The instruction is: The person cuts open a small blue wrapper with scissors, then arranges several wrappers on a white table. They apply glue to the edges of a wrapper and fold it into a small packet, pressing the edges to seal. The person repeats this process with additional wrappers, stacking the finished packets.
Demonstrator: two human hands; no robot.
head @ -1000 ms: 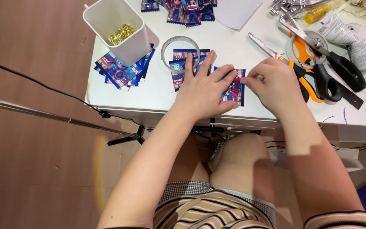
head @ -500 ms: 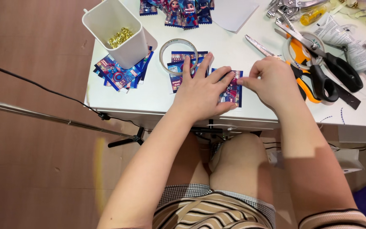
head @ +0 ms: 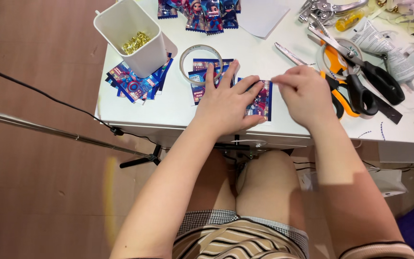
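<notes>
Your left hand (head: 228,103) lies flat with fingers spread, pressing a small colourful printed packet (head: 260,101) onto the white table (head: 178,108) near its front edge. Your right hand (head: 305,91) hovers just beside the packet's right edge, fingertips pinched together; whether they hold anything, you cannot tell. A tape roll (head: 201,63) lies just behind your left fingers, orange-handled scissors (head: 334,67) just beyond your right hand

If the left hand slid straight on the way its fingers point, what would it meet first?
Probably the tape ring. The left hand lies flat on the cards, fingers pointing up and away across the table; the index fingertip already sits near the ring's rim. Beyond it lie more cards.
</notes>
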